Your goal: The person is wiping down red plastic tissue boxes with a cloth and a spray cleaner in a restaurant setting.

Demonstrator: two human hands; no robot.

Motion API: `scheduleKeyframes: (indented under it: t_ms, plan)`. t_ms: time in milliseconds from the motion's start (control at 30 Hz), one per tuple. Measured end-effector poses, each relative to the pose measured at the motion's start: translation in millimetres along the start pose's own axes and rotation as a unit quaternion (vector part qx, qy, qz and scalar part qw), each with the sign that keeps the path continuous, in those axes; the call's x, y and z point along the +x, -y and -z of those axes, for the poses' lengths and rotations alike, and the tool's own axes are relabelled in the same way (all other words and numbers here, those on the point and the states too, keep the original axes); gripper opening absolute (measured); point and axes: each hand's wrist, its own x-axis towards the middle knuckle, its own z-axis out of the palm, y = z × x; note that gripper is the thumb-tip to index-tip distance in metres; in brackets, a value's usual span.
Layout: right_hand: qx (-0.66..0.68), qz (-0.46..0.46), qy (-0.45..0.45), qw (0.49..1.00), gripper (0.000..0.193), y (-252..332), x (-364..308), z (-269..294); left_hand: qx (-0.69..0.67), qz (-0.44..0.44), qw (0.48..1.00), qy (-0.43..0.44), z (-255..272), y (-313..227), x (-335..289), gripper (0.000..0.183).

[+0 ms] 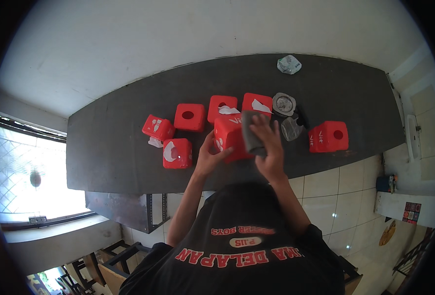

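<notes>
Near the table's front edge, my left hand grips the left side of a red cube-shaped tissue box, fingers round its side. My right hand presses a folded grey cloth against the box's right side, so that side is hidden. Just behind stand two more red tissue boxes, each with white tissue showing at the top. To the left are another red box with a round hole, a box with tissue in its opening, and a smaller-looking box lying tilted.
A red box stands alone at the right. Between it and my hands lie a round grey dish, a clear plastic piece and a dark elongated thing. A crumpled pack lies by the wall on the dark table.
</notes>
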Motion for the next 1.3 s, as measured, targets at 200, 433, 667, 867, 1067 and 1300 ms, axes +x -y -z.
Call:
scheduleKeyframes:
  t_ms: [200, 433, 667, 867, 1067, 1300]
  plan:
    - [0.046, -0.008, 0.205, 0.978, 0.082, 3.7, -21.6, -14.0, -0.253, 0.072, 0.963, -0.049, -0.1, -10.3, 5.3, 0.088]
    - [0.148, -0.324, 0.227, 0.906, 0.072, -48.6, -62.2, 24.5, -0.036, -0.071, 0.995, -0.062, 19.8, -45.0, 6.9, 0.089]
    - [0.085, -0.046, -0.050, 0.994, 0.070, -7.1, -1.5, 6.1, -0.039, -0.014, 0.999, -0.028, -3.5, -19.4, 9.1, 0.090]
    - [0.074, 0.022, 0.119, 0.990, 0.079, -8.5, -15.7, -12.8, -0.078, -0.054, 0.994, -0.050, -6.7, -10.9, 12.9, 0.092]
    - [0.187, -0.324, 0.114, 0.920, 0.045, -60.1, -61.1, -4.6, 0.090, -0.161, 0.980, -0.076, 11.6, -7.6, -2.3, 0.103]
    - [0.113, -0.331, -0.106, 0.931, 0.037, -83.5, -41.8, 2.3, 0.105, -0.173, 0.978, 0.045, 2.7, 4.4, -17.1, 0.107]
